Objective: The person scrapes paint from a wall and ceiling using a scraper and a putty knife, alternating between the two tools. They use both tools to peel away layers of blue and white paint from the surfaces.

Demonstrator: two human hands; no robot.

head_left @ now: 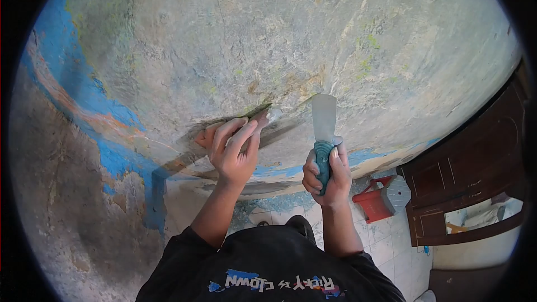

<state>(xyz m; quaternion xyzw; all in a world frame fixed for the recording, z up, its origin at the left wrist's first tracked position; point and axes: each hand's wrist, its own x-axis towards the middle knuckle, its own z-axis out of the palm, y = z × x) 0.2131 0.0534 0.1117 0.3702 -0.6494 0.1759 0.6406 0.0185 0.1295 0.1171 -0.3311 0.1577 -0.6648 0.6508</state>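
Note:
My right hand (330, 176) is wrapped round the teal handle of a putty knife (324, 117), whose broad metal blade points up and lies at or just off the wall. To its left, my left hand (234, 148) has its fingers bent and pressed together around a small brownish piece (260, 118) against the wall. What exactly this piece is cannot be made out. The wall (224, 50) is bare, rough and grey, with yellowish-green specks and brown marks near the blade.
Peeling blue paint (75, 67) covers parts of the wall at the left and along its lower part. A red stool or container (372, 204) stands on the tiled floor (382, 250) at the lower right, beside dark wooden furniture (428, 187).

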